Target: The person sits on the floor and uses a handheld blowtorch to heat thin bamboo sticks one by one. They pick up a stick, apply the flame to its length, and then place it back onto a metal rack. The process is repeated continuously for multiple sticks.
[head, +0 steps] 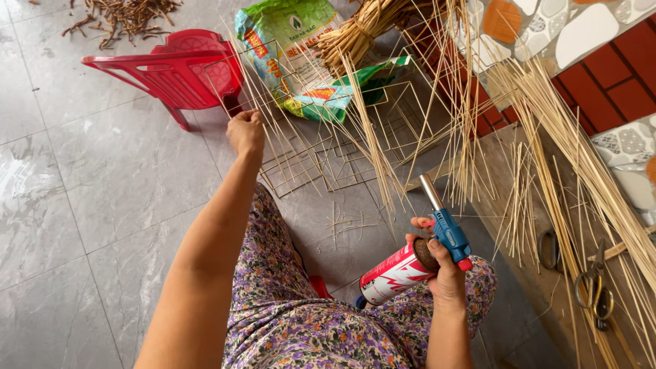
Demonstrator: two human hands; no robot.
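My left hand (pixel 245 131) reaches forward with its fingers closed on thin pale bamboo sticks (pixel 277 130) that fan up and to the right over square stick frames (pixel 321 167) lying on the floor. My right hand (pixel 444 270) grips a gas torch (pixel 417 254) by its neck: a red and white canister with a blue head and a metal nozzle that points up and away. The torch hangs above my lap in flowered trousers.
A red plastic chair (pixel 179 68) lies tipped at the far left. A green printed sack (pixel 294 55) and a bundle of thicker canes (pixel 359 31) lie behind the frames. Long sticks (pixel 567 143) and scissors (pixel 591 287) rest on a wooden board (pixel 533 287) at the right. Grey floor tiles (pixel 82 205) spread to the left.
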